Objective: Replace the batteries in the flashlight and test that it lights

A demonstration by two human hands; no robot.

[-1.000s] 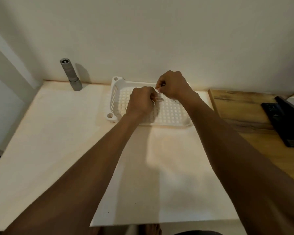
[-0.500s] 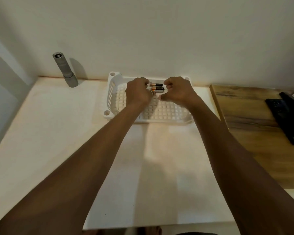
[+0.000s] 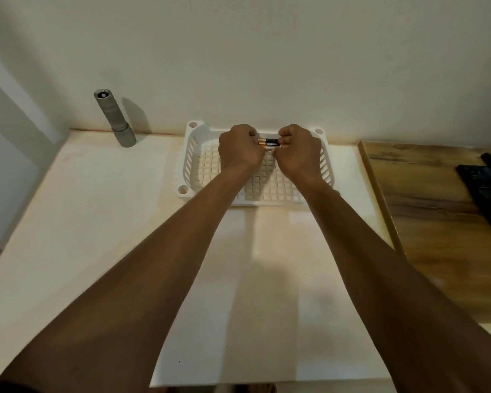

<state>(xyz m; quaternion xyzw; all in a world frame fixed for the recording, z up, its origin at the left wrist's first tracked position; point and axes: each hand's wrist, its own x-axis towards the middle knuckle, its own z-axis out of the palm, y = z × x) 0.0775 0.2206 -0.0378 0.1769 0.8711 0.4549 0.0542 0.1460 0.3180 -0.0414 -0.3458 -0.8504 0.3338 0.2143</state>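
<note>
Two black-and-copper batteries (image 3: 270, 143) lie side by side between my hands, above the white slotted basket (image 3: 326, 163) at the back of the table. My left hand (image 3: 238, 148) pinches their left ends and my right hand (image 3: 296, 150) pinches their right ends. A grey flashlight (image 3: 114, 119) stands upright on its head against the wall, well to the left of the basket, with its open tail end facing up. Nothing touches the flashlight.
The basket sits on a pale tabletop (image 3: 97, 222) against a white wall. A darker wooden surface (image 3: 437, 222) adjoins on the right, with a black object (image 3: 485, 182) at its far edge.
My hands have drawn apart over the basket, so the batteries that they covered now show between them. The camera view has shifted a little.
</note>
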